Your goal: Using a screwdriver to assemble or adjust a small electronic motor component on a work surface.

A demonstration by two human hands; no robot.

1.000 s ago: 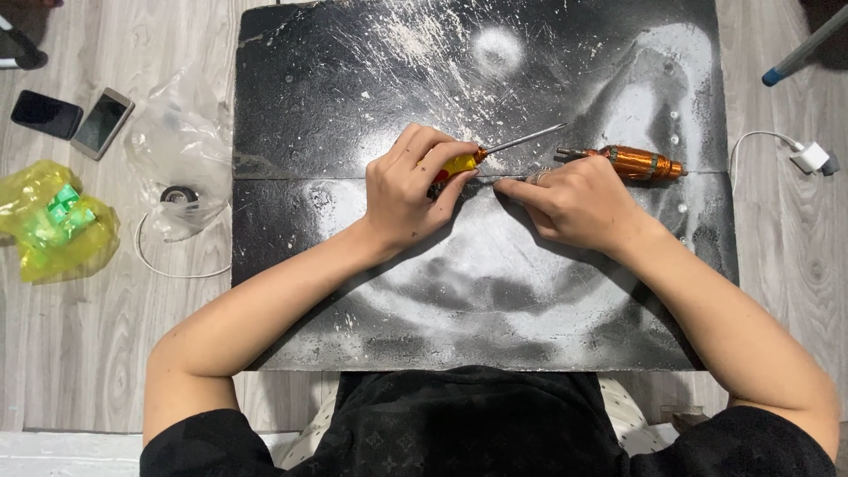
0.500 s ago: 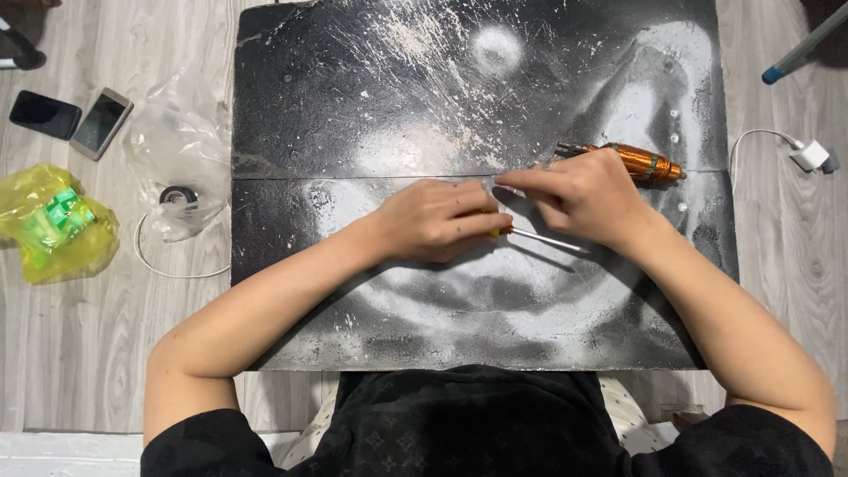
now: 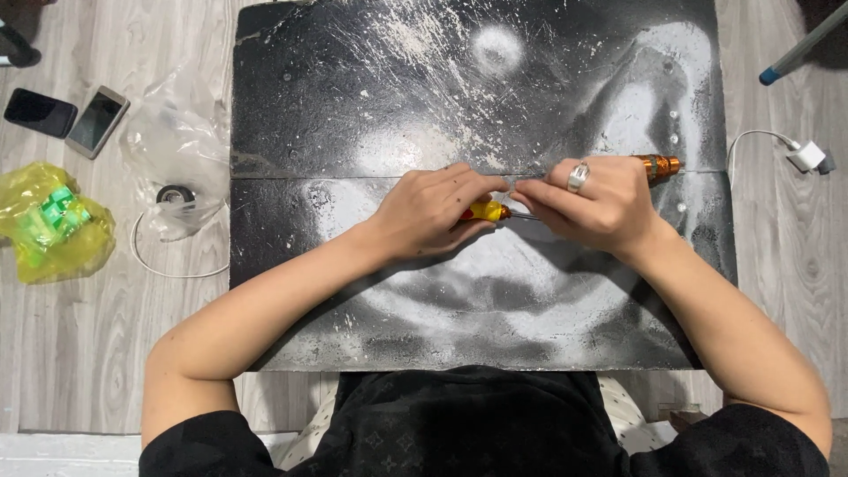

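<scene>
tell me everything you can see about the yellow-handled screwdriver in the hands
The screwdriver has a yellow plastic-looking handle with a red tip and a thin metal shaft. It lies roughly level over the black board. The left hand closes around the handle, hiding most of it; the right hand covers the shaft, so the tip cannot be seen.

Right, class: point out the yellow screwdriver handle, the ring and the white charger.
Screwdriver point(image 3: 484, 210): head view, on its yellow handle beside the left hand.
Ring point(image 3: 578, 176): head view, on its silver band, right hand.
Charger point(image 3: 806, 156): head view, on its white body.
</scene>
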